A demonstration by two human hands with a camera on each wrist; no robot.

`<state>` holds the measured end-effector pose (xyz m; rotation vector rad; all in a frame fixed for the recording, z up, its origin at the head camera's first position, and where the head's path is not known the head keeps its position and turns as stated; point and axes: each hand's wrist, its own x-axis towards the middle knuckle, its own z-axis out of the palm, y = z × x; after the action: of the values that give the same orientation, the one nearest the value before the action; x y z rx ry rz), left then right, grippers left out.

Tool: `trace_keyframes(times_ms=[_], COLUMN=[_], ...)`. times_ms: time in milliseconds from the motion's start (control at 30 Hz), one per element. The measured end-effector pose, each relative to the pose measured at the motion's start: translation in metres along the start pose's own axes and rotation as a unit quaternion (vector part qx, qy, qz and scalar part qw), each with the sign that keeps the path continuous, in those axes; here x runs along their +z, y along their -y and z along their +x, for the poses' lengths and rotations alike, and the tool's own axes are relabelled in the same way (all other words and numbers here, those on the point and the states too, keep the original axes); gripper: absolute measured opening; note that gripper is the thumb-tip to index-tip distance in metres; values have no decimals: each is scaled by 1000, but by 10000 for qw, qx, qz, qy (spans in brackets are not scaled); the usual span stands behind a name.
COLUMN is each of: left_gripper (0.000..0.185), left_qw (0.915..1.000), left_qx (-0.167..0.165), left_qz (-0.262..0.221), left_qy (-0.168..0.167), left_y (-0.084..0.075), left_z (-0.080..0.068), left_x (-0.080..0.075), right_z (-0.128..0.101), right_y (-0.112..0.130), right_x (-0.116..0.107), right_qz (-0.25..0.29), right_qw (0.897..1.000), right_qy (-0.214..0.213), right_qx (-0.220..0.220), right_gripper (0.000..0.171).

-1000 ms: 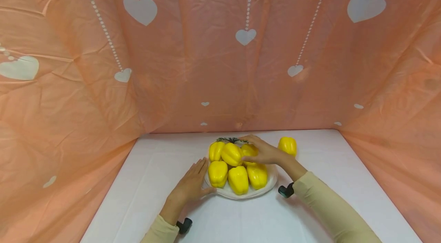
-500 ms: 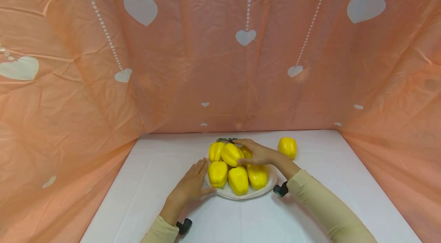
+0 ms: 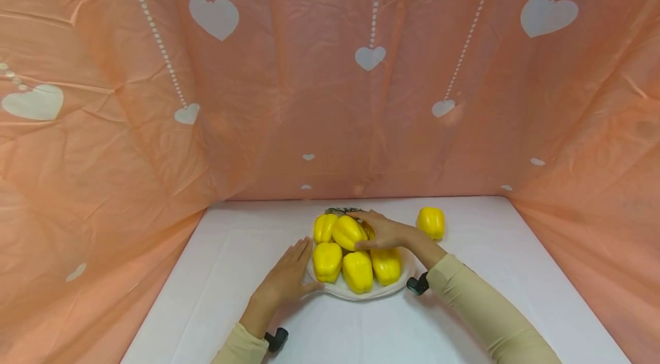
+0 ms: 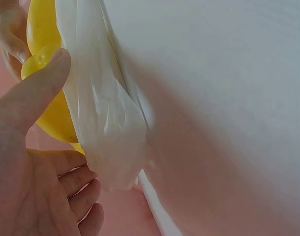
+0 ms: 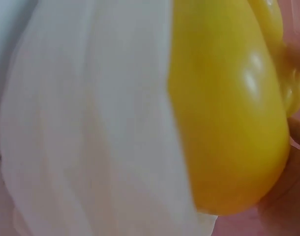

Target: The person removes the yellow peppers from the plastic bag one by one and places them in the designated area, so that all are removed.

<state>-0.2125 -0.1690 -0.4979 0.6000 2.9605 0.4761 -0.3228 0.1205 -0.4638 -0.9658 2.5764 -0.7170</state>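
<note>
Several yellow bell peppers [image 3: 357, 272] sit in two rows on a white, soft-looking bag or cloth [image 3: 361, 296] with a dark pattern at its far end. My left hand [image 3: 283, 278] lies along its left side with fingers extended; in the left wrist view the thumb [image 4: 54, 73] reaches over the rim towards a pepper. My right hand [image 3: 384, 230] arches over the back of the pile, its thumb and fingers around the upper middle pepper [image 3: 348, 232]. That hand partly hides the pepper at back right. The right wrist view shows one pepper [image 5: 228, 113] close up beside white folds.
A single yellow bell pepper [image 3: 431, 223] stands on the white tabletop [image 3: 216, 295], right of the pile. Peach curtains [image 3: 335, 94] with white hearts enclose the back and sides. Small black cameras are strapped at both wrists.
My right hand has shifted left and slightly nearer, from the back right pepper onto the upper middle one. My left hand and the peppers have stayed in place.
</note>
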Motion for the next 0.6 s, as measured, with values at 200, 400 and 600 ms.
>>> trace_keyframes(times_ms=[200, 400, 600], left_gripper=[106, 105, 105], left_qw=[10000, 10000, 9999], left_qx=[-10, -25, 6], left_qz=[3, -18, 101], left_qy=[42, 59, 34], left_y=[-1, -1, 0], left_z=[1, 1, 2], left_x=[1, 3, 5], right_z=[-2, -4, -8], right_y=[1, 1, -3], right_x=[0, -1, -5], right_qz=[135, 155, 151], right_qw=[9999, 9992, 9970], right_qy=[-67, -334, -703], right_qx=[13, -152, -285], right_gripper=[84, 84, 87])
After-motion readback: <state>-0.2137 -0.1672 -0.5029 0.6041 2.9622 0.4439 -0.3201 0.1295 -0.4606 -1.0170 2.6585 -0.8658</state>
